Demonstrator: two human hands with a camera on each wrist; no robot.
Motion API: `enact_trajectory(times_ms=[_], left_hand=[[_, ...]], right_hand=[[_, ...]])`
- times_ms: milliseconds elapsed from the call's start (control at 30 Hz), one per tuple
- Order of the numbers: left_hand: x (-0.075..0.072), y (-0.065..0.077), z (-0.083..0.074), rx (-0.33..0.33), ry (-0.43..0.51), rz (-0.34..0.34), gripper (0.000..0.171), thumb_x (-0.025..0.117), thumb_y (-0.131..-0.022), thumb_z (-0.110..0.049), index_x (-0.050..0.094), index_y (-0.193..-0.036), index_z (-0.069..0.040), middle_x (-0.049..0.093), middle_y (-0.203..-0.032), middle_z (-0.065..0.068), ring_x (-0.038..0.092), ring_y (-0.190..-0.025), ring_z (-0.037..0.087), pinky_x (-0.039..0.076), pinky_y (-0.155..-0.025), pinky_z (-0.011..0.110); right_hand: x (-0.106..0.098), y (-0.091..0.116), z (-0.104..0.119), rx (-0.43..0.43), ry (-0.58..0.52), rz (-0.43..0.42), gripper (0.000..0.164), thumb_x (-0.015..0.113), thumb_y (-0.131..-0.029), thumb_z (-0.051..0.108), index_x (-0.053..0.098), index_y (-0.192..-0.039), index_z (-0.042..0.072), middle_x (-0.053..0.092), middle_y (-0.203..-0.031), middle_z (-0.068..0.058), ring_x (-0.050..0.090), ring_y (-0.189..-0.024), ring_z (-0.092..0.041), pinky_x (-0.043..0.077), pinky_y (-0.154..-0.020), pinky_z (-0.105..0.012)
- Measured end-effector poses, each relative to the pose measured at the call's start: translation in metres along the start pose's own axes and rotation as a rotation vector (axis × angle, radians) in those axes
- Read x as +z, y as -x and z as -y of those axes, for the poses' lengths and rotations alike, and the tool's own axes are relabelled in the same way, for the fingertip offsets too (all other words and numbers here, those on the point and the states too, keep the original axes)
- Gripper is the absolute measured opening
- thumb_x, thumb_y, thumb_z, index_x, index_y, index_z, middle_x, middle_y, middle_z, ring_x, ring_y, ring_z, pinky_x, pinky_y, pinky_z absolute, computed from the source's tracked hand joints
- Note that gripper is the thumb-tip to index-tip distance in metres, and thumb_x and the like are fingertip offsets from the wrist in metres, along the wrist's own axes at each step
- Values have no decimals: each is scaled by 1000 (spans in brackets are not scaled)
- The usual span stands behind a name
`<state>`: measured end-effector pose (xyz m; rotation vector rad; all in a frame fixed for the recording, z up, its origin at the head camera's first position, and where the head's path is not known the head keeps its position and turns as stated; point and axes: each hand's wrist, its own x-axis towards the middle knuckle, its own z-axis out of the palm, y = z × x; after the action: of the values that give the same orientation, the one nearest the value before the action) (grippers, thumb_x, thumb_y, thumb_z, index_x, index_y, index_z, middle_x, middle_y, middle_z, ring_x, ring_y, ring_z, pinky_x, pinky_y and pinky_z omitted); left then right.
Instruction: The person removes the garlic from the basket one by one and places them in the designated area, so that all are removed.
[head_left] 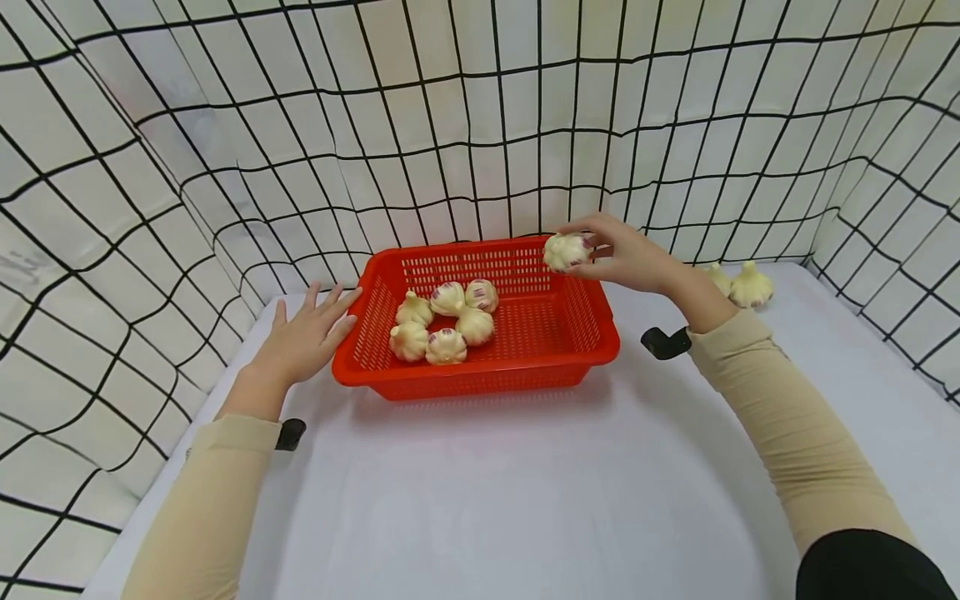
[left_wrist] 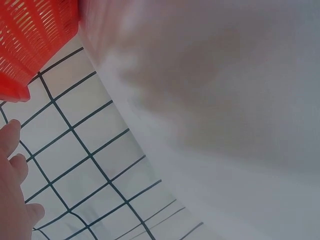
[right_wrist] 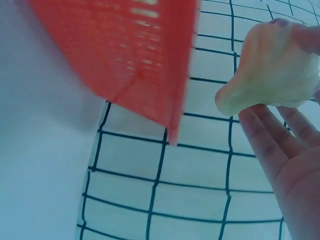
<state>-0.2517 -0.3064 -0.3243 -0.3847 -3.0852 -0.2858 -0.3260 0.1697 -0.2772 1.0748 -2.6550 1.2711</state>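
My right hand (head_left: 619, 252) pinches a garlic bulb (head_left: 566, 252) above the right back part of a red plastic basket (head_left: 480, 385). In the right wrist view, the bulb (right_wrist: 272, 70) sits between the thumb and fingers, its stem end pointing down and left. Several other garlic bulbs (head_left: 446, 346) lie clustered in the basket's left half, some with purple marks. At the basket's left rim is my left hand (head_left: 303, 337), its fingers spread and holding nothing; the fingertips are at or near the rim. Only part of that hand (left_wrist: 14, 185) shows in the left wrist view.
Two more garlic bulbs (head_left: 750, 286) stand on the white table (head_left: 480, 492) at the right, partly behind the right forearm. A black grid net (head_left: 465, 125) over white walls rises at the back and both sides. Each wrist carries a small black camera (head_left: 666, 342).
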Motion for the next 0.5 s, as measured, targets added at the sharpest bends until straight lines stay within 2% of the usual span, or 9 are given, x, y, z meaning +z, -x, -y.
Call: enact_trajectory(times_ms=[200, 500], left_hand=[[-1, 1, 0, -2, 7, -4, 68, 23, -109, -57, 22, -165, -19, 14, -169, 19, -7, -154, 44, -16, -111, 73], [-2, 1, -2, -12, 1, 13, 68, 23, -109, -56, 20, -166, -19, 12, -170, 18, -8, -154, 43, -16, -111, 72]], right_hand=[[-5, 17, -13, 3, -4, -77, 52, 73, -93, 1, 55, -142, 1, 51, -135, -16, 58, -115, -37, 46, -105, -56], [-16, 43, -26, 91, -8, -138, 53, 74, -93, 2, 54, -142, 0, 48, -143, -14, 58, -115, -36, 48, -105, -50]])
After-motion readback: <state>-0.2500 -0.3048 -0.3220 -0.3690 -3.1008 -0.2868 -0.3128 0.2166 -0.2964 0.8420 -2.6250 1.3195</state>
